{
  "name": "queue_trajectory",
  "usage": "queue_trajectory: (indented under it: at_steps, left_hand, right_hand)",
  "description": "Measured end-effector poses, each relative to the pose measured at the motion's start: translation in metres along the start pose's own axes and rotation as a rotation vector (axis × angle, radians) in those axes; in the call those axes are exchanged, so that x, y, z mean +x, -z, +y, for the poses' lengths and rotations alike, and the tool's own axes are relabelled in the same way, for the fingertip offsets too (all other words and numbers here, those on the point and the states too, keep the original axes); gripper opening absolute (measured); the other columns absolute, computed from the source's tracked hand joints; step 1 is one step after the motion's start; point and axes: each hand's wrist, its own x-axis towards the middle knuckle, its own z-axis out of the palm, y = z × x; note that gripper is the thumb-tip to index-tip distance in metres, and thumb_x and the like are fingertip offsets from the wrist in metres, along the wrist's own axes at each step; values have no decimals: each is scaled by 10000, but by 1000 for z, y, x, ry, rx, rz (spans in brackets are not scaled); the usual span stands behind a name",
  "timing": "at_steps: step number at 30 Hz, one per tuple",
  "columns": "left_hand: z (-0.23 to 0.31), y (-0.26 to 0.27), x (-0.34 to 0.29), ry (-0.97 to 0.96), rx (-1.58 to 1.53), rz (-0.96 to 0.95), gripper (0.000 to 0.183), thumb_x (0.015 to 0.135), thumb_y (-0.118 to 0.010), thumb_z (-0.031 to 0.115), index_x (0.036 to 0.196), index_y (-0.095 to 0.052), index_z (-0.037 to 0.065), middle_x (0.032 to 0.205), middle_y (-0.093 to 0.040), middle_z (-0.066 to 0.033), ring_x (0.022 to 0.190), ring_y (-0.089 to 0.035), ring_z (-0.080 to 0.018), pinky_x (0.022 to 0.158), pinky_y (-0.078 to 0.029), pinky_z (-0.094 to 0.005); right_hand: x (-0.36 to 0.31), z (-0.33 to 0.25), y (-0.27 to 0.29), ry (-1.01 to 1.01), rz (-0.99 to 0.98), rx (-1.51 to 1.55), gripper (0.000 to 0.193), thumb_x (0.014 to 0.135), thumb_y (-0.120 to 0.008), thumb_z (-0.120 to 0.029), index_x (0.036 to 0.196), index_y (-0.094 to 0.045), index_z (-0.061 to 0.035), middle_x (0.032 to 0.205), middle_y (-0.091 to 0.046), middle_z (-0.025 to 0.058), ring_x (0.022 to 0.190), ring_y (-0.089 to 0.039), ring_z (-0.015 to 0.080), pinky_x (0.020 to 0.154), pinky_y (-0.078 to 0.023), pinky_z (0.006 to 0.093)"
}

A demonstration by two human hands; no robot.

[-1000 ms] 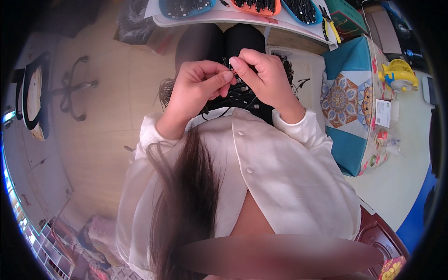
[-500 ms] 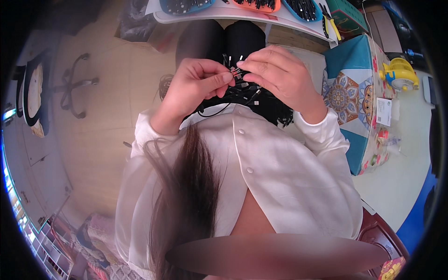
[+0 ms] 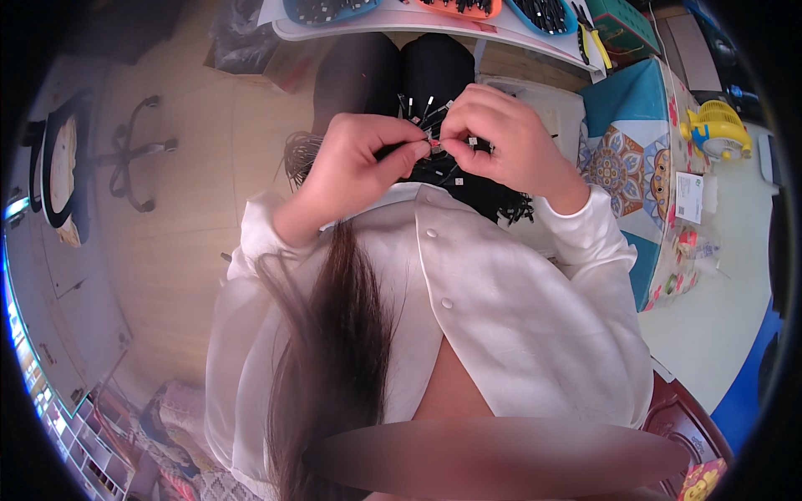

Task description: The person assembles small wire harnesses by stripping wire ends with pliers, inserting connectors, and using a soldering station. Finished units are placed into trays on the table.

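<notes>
Above my lap, my left hand and my right hand meet, each with thumb and forefinger pinched. Between the fingertips shows the stripped end of a cable, with tiny reddish wires. Both hands are closed on it; my fingers hide most of it. A heap of black cables with small silver metal plugs lies across my lap, under and beyond my hands. A few of their plugs stick up just past my fingertips.
On the table edge ahead stand a blue tray, an orange tray and another blue tray of black parts. Yellow-handled pliers lie at the right. A patterned box and yellow fan are right.
My right hand has curled its fingers in and pinches low at the cable end. The left hand has turned slightly and moved a little right, bringing the fingertips closer together.
</notes>
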Motion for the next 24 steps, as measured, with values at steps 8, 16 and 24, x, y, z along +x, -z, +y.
queue_trajectory:
  at_steps: [8, 16, 24]
  left_hand:
    - [-5, -2, -2, -353, 410, 35, 104, 797, -652, -47, 900, -646, -53, 703, -616, -130, 587, -615, -238, 524, -479, -288]
    - [-3, -7, -5, 51, -22, 63, 58, 847, -643, -29, 884, -675, -59, 722, -653, -111, 573, -601, -130, 529, -464, -239]
    - [-14, -11, -3, -448, 493, 43, 74, 782, -666, -15, 852, -661, -37, 729, -630, -159, 593, -602, -285, 515, -475, -312]
  right_hand:
    - [-14, 0, -2, -510, -6, 445, 174, 815, -725, -109, 931, -637, -13, 828, -610, 44, 742, -582, 134, 654, -465, 240]
    - [-9, -4, -6, 348, 195, -497, 268, 714, -774, -133, 921, -633, -38, 872, -611, 62, 769, -592, 251, 647, -483, 326]
    - [-18, 2, -15, -691, -101, 589, 165, 911, -659, -154, 896, -627, 7, 791, -597, 1, 692, -519, 60, 617, -436, 228]
